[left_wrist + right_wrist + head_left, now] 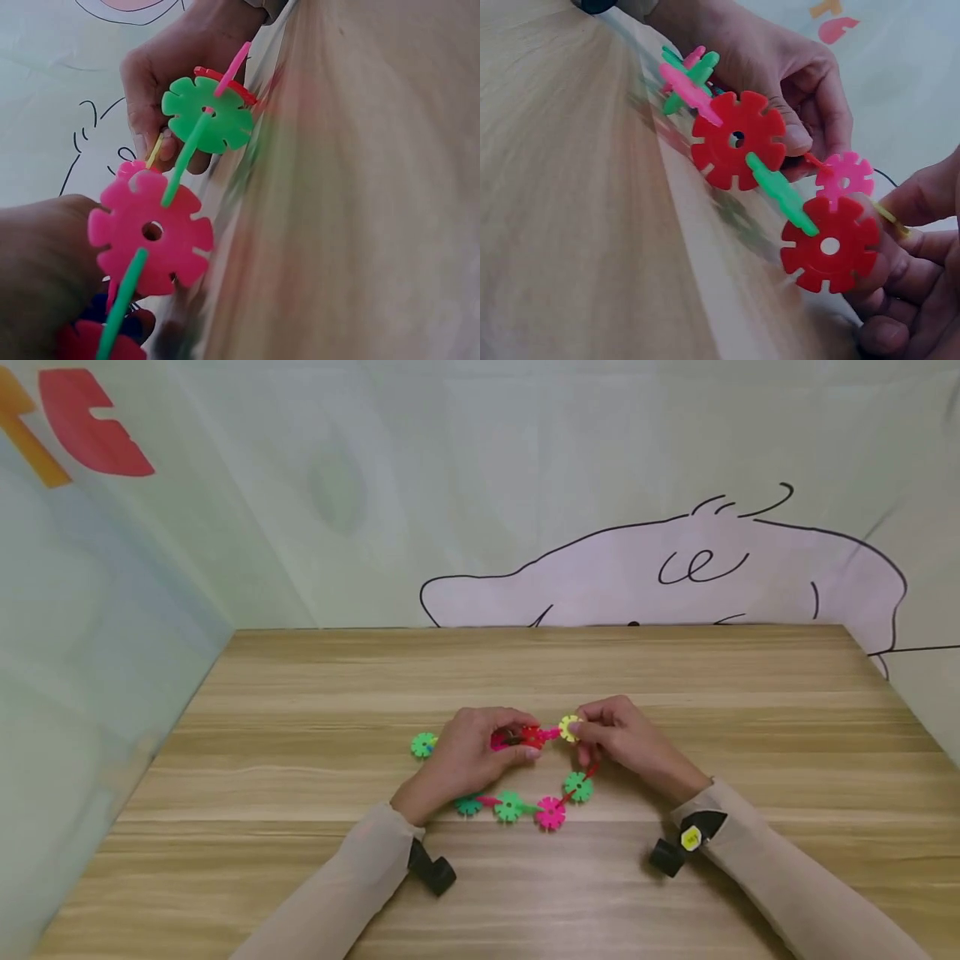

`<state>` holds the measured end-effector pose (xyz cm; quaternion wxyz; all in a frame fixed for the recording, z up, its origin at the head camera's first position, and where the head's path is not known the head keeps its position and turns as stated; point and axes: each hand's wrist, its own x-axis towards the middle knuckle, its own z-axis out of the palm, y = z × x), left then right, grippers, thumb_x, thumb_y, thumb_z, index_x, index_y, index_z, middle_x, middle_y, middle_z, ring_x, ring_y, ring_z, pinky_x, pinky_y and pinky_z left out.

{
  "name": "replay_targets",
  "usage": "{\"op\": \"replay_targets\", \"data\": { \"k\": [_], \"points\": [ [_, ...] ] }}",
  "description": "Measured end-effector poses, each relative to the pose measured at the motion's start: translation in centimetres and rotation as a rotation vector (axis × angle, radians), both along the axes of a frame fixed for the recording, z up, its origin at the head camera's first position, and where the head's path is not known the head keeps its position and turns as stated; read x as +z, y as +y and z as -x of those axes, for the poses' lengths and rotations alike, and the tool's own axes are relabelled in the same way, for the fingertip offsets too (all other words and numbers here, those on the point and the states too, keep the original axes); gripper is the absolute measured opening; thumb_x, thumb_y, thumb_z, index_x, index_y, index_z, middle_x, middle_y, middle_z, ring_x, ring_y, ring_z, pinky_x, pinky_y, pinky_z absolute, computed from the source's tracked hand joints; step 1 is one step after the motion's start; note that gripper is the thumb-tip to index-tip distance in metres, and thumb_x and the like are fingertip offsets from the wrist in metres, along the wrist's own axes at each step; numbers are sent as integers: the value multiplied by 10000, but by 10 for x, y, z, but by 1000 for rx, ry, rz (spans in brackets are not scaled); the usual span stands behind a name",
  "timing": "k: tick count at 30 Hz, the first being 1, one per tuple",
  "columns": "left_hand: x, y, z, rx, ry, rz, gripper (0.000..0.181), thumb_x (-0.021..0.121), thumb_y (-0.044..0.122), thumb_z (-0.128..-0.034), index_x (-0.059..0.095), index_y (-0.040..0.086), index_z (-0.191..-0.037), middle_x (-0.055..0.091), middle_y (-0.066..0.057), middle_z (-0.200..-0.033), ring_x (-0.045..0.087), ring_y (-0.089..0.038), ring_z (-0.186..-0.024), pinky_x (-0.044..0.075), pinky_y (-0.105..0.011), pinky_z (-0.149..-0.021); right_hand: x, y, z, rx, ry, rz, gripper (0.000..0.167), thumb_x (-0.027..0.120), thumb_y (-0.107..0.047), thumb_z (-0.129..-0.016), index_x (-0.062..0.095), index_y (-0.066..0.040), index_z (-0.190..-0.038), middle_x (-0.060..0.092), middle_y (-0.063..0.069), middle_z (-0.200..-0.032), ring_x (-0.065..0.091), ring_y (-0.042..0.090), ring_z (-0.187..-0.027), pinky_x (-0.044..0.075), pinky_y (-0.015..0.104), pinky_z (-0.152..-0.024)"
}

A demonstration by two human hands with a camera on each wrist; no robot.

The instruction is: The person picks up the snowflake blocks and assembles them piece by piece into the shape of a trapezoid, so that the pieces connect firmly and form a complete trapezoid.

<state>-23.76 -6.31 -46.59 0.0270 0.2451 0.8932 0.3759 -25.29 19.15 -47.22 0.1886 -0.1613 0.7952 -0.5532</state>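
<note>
A chain of notched plastic snowflake discs curves over the table in a loop. My left hand [468, 752] grips the upper run of it around a red disc [533, 737], hiding part of the chain. Between thumb and fingers, my right hand [630, 739] pinches a yellow disc [569, 728], seen edge-on in the right wrist view. A pink disc [845, 178] links the two hands' pieces. Below the hands hang green discs [578, 787] and a pink disc [551, 813]. A light green disc [423, 745] shows left of my left hand.
The wooden table [300, 693] reaches back to a printed cloth backdrop [525, 460] with a line drawing. A black wrist camera [432, 870] sits by the left sleeve, and another camera [667, 857] by the right.
</note>
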Motion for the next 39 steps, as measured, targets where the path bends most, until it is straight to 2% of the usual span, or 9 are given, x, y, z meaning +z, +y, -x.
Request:
{"op": "replay_targets", "data": {
  "k": [8, 12, 15, 18, 22, 26, 30, 33, 39],
  "points": [
    [2, -4, 0, 12, 32, 0, 316, 876, 256, -901, 806, 166, -1196, 829, 28, -1093, 723, -104, -962, 605, -361, -914, 3, -10, -2, 24, 9, 21, 289, 561, -133, -1083, 658, 54, -886, 647, 23, -657, 563, 106, -606, 463, 241, -590],
    [3, -6, -1, 22, 18, 4, 314, 875, 263, -905, 796, 188, -1200, 825, 32, -1066, 737, -112, -967, 599, -373, -915, -1, -2, -2, 13, 48, 25, 322, 526, -170, -1126, 693, 47, -957, 696, 82, -758, 570, 110, -616, 498, 253, -584],
    [2, -6, -1, 15, 19, 24, 305, 858, 288, -931, 778, 212, -1215, 812, 46, -1047, 728, -103, -961, 587, -351, -891, -4, 14, -6, -7, 125, 5, 281, 500, -153, -1139, 717, 4, -1056, 718, 117, -903, 569, 124, -665, 510, 265, -583],
    [1, -5, -1, 2, 25, 50, 315, 841, 313, -951, 764, 226, -1243, 791, 61, -1044, 690, -93, -936, 563, -307, -839, -9, 32, -16, -2, 250, -66, 169, 569, -79, -1094, 736, -74, -1118, 749, 75, -1038, 635, 107, -848, 550, 232, -744],
    [1, -4, -2, -5, 22, 64, 342, 831, 327, -956, 762, 245, -1280, 775, 68, -1064, 648, -96, -922, 541, -278, -810, -14, 42, -33, -23, 394, -147, 149, 686, -28, -1016, 760, -129, -1097, 786, -5, -1070, 674, 37, -974, 555, 187, -905],
    [3, -2, -3, -1, 22, 55, 333, 835, 310, -953, 772, 250, -1275, 779, 66, -1076, 636, -102, -916, 533, -274, -814, -15, 33, -51, -161, 481, -183, 74, 745, -95, -1000, 781, -160, -1000, 752, -52, -871, 618, 14, -750, 535, 207, -678],
    [6, 1, -5, 17, 22, 48, 293, 842, 285, -950, 781, 227, -1231, 776, 49, -1015, 638, -109, -879, 538, -285, -806, -16, 17, -71, -282, 531, -212, 38, 798, -152, -970, 796, -187, -956, 710, -88, -770, 555, 20, -647, 479, 226, -581],
    [10, 4, -6, 54, -10, 40, 267, 852, 273, -943, 772, 226, -1193, 784, 36, -989, 673, -95, -861, 558, -298, -814, -18, 6, -78, -314, 539, -208, 82, 839, -155, -939, 802, -164, -1011, 752, -77, -831, 607, 7, -704, 527, 223, -631],
    [20, 6, -9, 136, -157, -55, 242, 886, 224, -910, 723, 193, -1085, 778, -6, -990, 719, -119, -820, 615, -300, -776, -20, -10, -78, -318, 507, -139, 212, 858, -122, -921, 792, -117, -1122, 809, -22, -960, 697, 19, -824, 590, 224, -742]
  ]
}}
